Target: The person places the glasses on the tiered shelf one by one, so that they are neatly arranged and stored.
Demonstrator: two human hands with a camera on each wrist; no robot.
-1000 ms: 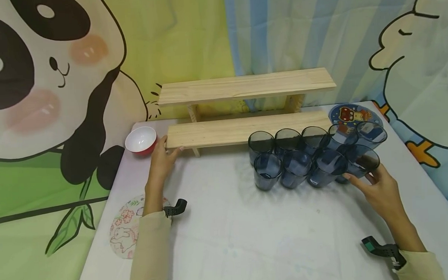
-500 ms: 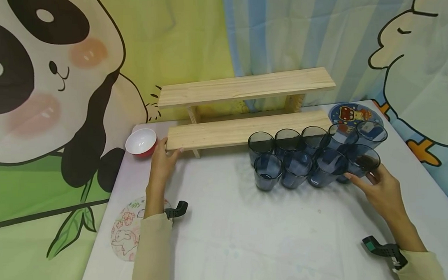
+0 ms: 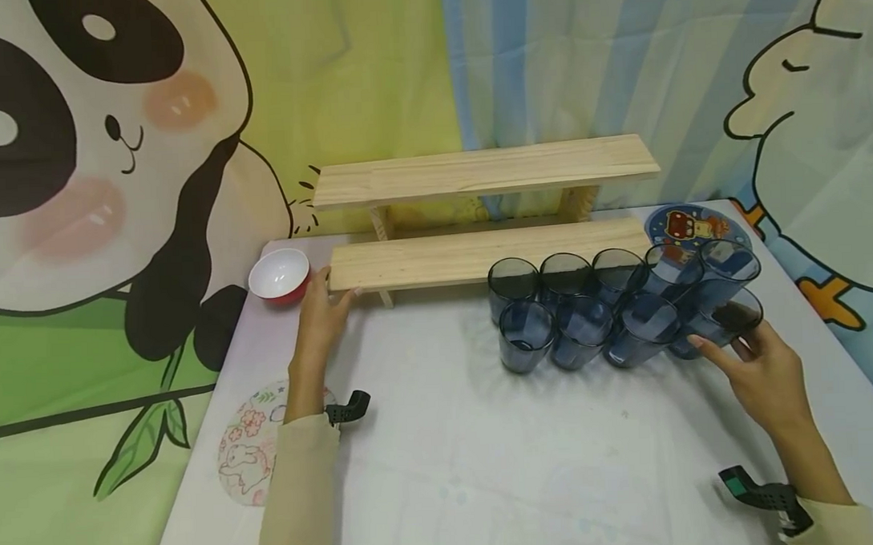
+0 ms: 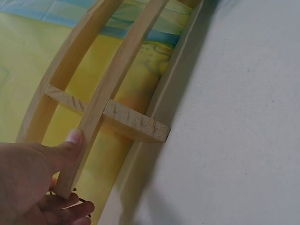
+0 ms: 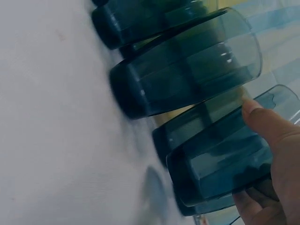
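My left hand (image 3: pixel 321 317) grips the left end of the lower board of a two-tier wooden shelf (image 3: pixel 422 261). In the left wrist view the thumb lies along the board's edge (image 4: pixel 96 112), with the fingers curled at its end. My right hand (image 3: pixel 765 373) holds a dark blue-grey tumbler (image 3: pixel 730 317) by its side, at the right end of the front row. The right wrist view shows that tumbler (image 5: pixel 220 154) between thumb and fingers, its base close over the table. Several matching tumblers (image 3: pixel 579 332) stand in two rows beside it, in front of the shelf.
A red bowl with a white inside (image 3: pixel 279 274) stands left of the shelf. A round blue cartoon mat (image 3: pixel 683 216) lies at the back right, partly behind the tumblers. Under my left forearm is a round bunny-print mat (image 3: pixel 244 464). Printed curtains (image 3: pixel 372 74) hang behind the table.
My right hand has shifted slightly right with the tumbler, which now stands farther from the neighbouring front-row tumbler. The left hand keeps its hold on the shelf.
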